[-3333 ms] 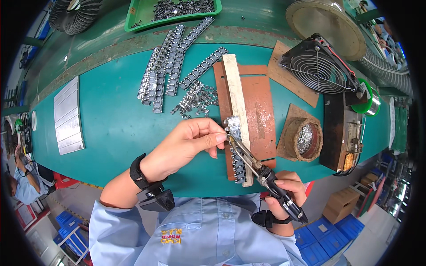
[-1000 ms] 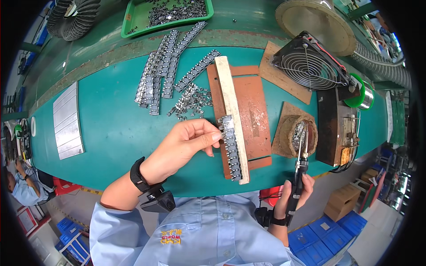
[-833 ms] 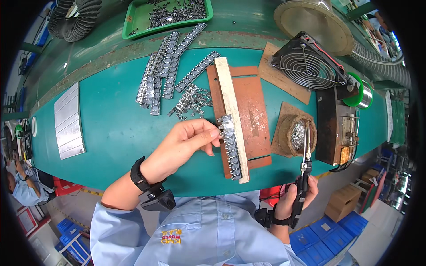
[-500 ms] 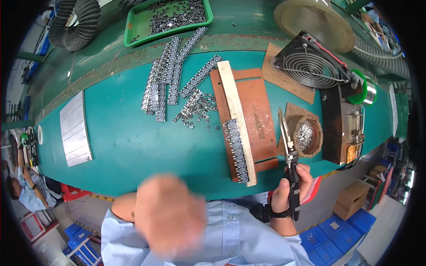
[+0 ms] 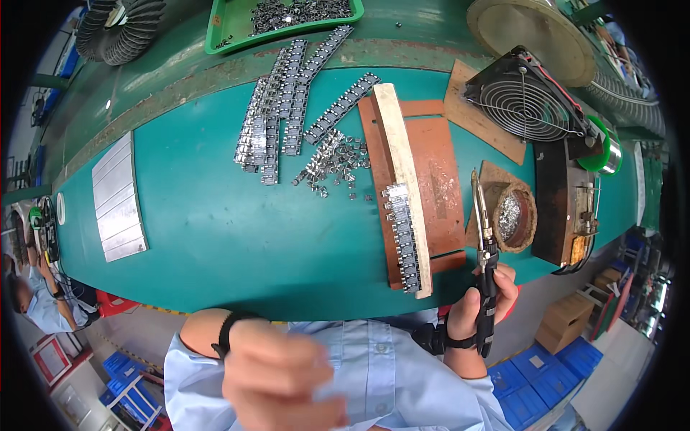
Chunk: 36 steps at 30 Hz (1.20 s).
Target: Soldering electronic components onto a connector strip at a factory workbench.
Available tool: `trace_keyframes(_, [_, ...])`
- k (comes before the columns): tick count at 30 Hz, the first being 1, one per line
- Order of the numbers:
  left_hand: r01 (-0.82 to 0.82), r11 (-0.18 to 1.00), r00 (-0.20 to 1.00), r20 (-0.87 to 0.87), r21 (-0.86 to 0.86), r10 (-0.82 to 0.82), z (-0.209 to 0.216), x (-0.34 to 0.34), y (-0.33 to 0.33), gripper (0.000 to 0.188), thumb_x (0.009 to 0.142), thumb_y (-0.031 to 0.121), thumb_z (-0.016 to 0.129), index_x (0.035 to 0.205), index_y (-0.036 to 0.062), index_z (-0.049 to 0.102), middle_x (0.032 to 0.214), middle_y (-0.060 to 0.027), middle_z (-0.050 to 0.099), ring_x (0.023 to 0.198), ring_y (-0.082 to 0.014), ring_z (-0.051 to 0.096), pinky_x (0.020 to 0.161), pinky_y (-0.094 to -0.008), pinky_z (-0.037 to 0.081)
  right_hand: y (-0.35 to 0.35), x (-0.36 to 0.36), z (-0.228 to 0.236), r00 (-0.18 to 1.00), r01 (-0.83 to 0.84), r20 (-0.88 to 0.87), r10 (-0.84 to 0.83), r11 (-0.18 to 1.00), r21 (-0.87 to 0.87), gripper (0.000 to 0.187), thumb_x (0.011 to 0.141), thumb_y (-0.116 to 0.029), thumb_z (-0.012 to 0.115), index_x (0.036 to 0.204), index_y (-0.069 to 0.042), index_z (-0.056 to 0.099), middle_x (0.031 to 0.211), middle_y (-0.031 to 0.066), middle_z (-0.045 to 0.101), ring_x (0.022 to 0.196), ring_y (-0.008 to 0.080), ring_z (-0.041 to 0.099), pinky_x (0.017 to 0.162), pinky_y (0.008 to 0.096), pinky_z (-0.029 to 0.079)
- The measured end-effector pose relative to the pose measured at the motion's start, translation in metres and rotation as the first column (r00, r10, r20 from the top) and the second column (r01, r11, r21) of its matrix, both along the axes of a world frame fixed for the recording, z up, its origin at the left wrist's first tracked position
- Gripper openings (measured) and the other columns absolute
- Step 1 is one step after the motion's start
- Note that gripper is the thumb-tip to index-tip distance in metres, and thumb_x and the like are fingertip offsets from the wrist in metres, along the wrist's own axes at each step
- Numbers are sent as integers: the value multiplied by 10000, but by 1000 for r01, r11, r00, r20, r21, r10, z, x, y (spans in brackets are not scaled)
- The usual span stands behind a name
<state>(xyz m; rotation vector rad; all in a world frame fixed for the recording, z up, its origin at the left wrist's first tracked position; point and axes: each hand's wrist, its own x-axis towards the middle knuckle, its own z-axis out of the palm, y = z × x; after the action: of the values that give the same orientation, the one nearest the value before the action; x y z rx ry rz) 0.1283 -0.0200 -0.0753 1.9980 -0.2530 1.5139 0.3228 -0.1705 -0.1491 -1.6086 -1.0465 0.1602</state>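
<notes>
Left hand [image 5: 280,377] beyond edge of mat [image 5: 230,244]

The bench [image 5: 230,244] is topped in teal, its straight edges bent by the lens. Toward its left end a grooved silver plate [image 5: 118,197] is laid flat, and a white ring [image 5: 60,208] is set close to the edge. Toward the back, long dark strips [image 5: 273,115] are heaped over one another; to their right a lone strip [image 5: 341,108] is laid slantwise. Below that, small metal parts [image 5: 334,164] are scattered in a loose pile. Just beside them a reddish-brown board [image 5: 438,154] is placed. Farther right, a partly covered brown panel [image 5: 485,131], a squarish base [image 5: 493,174] and a dark box [image 5: 552,205] are carried. Beyond the worn rear ridge [image 5: 402,57], a green tray [image 5: 215,41] is set.
</notes>
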Motion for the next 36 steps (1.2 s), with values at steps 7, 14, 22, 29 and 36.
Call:
trace_keyframes(7, [-555,832,474,-826,-12,304,-30,22,34,158,683,48,641,822,33,566,826,-78,527,740,-252,522,631,-347,402,-3,4,-4,1000,-15,5,14,999,52,422,805,-336,592,1076,-64,416,894,118,462,792,191,450,734,321,365])
trace_keyframes(14, [-532,840,371,-861,111,348,-44,32,39,149,683,5,620,814,33,555,813,-83,525,765,-274,518,678,-346,401,-5,8,-5,999,-25,-21,26,998,50,429,798,-353,591,1064,-70,408,851,113,452,760,185,450,701,314,367])
trace_keyframes(22, [-488,648,546,-784,-585,-296,-22,20,28,114,789,-23,567,900,-4,585,841,-71,561,645,-143,528,605,-260,430,-7,10,-3,999,-35,-23,36,999,16,431,791,-353,596,1055,-71,406,836,115,452,747,187,447,695,314,363])
trace_keyframes(29, [-326,53,712,-282,-944,-643,-25,18,33,107,836,3,533,920,-28,590,850,-61,547,652,-112,518,604,-223,426,-5,9,-4,999,-33,-10,34,999,33,419,792,-332,600,1053,-66,409,833,112,456,752,187,452,694,309,362])
trace_keyframes(36, [-307,1,753,-243,-952,-612,-29,22,27,170,833,42,558,996,-1,533,868,-50,538,679,-100,511,606,-216,422,-5,11,-2,999,-49,1,49,999,23,414,791,-317,603,1054,-63,409,831,111,463,755,187,455,695,312,365])
